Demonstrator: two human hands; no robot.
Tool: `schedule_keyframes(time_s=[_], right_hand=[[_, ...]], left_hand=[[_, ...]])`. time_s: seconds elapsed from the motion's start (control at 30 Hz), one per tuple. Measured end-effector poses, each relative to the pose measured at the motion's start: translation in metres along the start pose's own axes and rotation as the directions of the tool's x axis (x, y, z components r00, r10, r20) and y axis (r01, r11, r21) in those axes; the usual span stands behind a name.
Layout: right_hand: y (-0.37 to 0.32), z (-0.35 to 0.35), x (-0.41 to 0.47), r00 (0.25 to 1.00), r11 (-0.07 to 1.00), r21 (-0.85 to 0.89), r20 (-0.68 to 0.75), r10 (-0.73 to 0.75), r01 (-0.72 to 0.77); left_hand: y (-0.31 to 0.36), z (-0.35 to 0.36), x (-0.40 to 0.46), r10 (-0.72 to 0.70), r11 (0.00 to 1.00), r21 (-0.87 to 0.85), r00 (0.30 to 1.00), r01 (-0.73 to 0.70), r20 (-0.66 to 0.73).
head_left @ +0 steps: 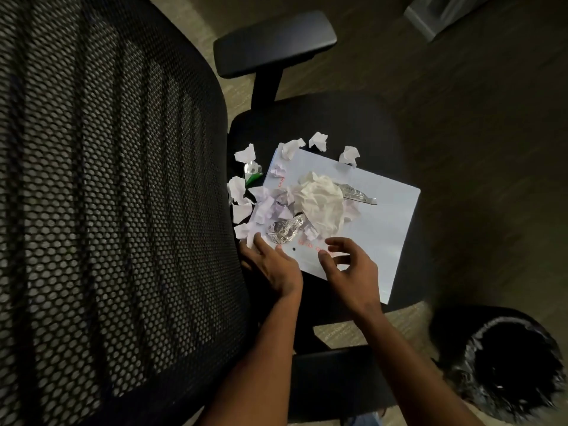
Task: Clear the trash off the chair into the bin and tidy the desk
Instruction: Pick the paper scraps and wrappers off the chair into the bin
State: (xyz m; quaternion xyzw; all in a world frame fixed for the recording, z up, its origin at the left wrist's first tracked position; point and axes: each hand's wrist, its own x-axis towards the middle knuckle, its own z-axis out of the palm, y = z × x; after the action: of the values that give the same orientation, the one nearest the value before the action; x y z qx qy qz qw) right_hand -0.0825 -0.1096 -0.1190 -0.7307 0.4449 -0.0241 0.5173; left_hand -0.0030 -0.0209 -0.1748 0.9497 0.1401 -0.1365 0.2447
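On the black chair seat (pixel 353 124) lies a white sheet (pixel 381 222) heaped with trash: a big crumpled tissue (pixel 322 201), a ball of foil (pixel 284 230), a clear wrapper (pixel 356 193) and several torn paper scraps (pixel 264 207). More scraps (pixel 318 139) lie loose on the seat around the sheet's far and left edges. My left hand (pixel 273 265) rests flat on the sheet's near left corner, fingers spread, holding nothing. My right hand (pixel 350 265) hovers over the sheet's near edge with fingers curled and apart. The black bin (pixel 479 336) stands on the floor at lower right.
The chair's mesh backrest (pixel 107 195) fills the left half of the view. One armrest (pixel 273 41) sticks out beyond the seat, another (pixel 332 379) lies under my forearms. Carpet floor (pixel 476 133) surrounds the chair. A grey object (pixel 442 13) sits at top right.
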Motion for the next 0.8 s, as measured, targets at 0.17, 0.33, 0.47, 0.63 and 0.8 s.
schedule_keyframes(time_s=[0.17,0.33,0.47,0.63,0.8], right_hand=[[-0.006,0.006,0.010,0.999,0.997,-0.057,0.024,-0.046,0.048],[-0.019,0.026,0.033,0.943,0.877,-0.364,0.226,-0.243,0.313],[-0.023,0.046,0.054,0.882,0.637,-0.630,0.434,-0.185,0.444],[-0.021,0.058,0.060,0.912,0.654,-0.654,0.384,-0.146,0.380],[-0.015,0.049,0.050,0.956,0.829,-0.494,0.252,-0.152,0.262]], left_hand=[[0.007,-0.002,-0.001,-0.054,0.971,-0.234,0.996,0.035,-0.074],[0.010,-0.010,-0.008,-0.102,0.922,-0.385,0.988,0.048,-0.119],[0.007,-0.019,-0.018,-0.055,0.927,-0.375,0.993,0.011,-0.108],[0.004,-0.035,-0.035,-0.012,0.927,-0.375,0.998,-0.011,-0.059],[0.003,-0.041,-0.035,-0.020,0.913,-0.408,1.000,0.010,-0.020]])
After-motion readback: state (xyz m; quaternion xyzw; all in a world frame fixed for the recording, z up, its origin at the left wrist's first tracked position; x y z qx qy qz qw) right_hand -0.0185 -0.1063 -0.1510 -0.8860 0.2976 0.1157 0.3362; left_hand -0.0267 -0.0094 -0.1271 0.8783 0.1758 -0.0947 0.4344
